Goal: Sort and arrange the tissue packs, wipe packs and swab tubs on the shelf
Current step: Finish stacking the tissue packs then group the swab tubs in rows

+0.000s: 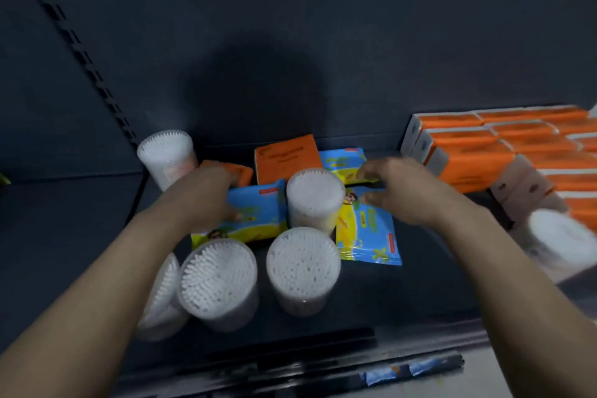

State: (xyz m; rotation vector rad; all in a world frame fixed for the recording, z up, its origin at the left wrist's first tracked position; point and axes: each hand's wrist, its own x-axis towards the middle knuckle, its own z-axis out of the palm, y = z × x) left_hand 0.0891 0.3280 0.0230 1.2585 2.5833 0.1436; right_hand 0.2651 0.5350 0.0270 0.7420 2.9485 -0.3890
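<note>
- Dark grey metal shelf (64,236) with a dark back panel; slotted upright rail (80,52) runs diagonally at the far left.
- Clear round swab tub at back left (166,155), upright, white cotton tips showing on top, standing apart from the rest.
- Front left: a tilted clear swab tub (161,297) partly hidden by the left forearm, touching a second upright clear swab tub (218,283); a third front swab tub (303,270) sits just right of that one.
- Left hand (206,194) reaches in, fingers curled down on the left blue-and-yellow wipe pack (258,213); looks like gripping its edge, blurred, cannot tell for sure.
- Small orange tissue pack (237,171) lies flat just behind the left hand, partly hidden.
- Larger orange flat tissue pack (286,158) lies behind the middle, near the back panel.
- Middle clear swab tub (315,197) stands upright between the two hands, touching the wipe packs.
- Rear blue-and-yellow wipe pack (340,160) lies under the right fingertips.
- Right hand (397,191) open, fingers spread, hovering over or touching the rear wipe pack and the front right blue-and-yellow wipe pack (368,233); contact unclear.
- Stack of orange-and-white tissue packs (504,152) in tidy rows on the right.
- Blurred white swab tub at the far right (559,242), in front of the stack.
</note>
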